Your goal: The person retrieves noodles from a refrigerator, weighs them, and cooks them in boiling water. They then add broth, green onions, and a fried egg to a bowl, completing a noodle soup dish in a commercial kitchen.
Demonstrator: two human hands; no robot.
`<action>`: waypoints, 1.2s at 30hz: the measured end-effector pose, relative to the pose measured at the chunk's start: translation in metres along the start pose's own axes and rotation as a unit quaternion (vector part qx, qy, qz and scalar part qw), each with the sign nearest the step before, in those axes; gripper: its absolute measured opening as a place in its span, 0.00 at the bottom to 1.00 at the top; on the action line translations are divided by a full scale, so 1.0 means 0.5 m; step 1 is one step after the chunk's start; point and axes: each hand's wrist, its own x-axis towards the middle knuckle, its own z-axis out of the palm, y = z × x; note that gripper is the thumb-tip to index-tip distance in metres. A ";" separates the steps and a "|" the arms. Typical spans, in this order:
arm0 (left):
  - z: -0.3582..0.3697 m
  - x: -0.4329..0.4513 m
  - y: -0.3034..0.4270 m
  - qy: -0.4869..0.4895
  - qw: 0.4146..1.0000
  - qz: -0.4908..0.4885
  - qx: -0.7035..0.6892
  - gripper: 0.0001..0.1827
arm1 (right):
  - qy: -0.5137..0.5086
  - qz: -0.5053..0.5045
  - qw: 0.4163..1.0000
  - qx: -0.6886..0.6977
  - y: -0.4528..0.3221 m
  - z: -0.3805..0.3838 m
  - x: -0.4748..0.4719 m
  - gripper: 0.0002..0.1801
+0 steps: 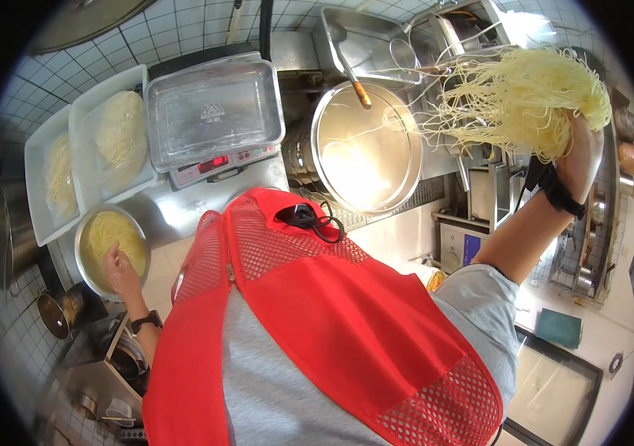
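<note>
Raised high at the right, my right hand (582, 146) grips a big bundle of thin yellow noodles (523, 100), whose loose ends spread out leftward. Left of the bundle stands a large round metal pot (320, 159) of liquid, with a few strands reaching over it. My left hand (122, 270) is at a steel bowl (79, 245) of yellow noodles, its fingers over the near part; whether it holds any strands cannot be told. Two white plastic trays (155, 179) behind the bowl contain noodles in clear plastic bags. A metal tray (214, 111) rests on a digital scale (205, 170).
A wooden-handled ladle (359, 89) leans from a rectangular steel basin (373, 58) over the pot's back rim. The steel counter (169, 217) edge runs before me. Low at the right is an orange-filled tub (431, 279); pans (127, 357) sit low at the left.
</note>
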 end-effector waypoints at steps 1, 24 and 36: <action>0.007 -0.005 0.013 -0.004 1.000 -0.011 -0.011 0.15 | 0.024 0.038 0.999 0.010 0.023 -0.018 0.000 0.19; 0.138 -0.351 0.171 0.030 0.991 0.023 0.128 0.10 | -0.320 0.140 0.931 0.102 0.746 0.081 -0.179 0.18; 0.117 -0.553 0.181 -0.008 0.979 -0.031 0.199 0.09 | -0.455 -0.157 0.843 -0.241 1.271 0.351 -0.356 0.23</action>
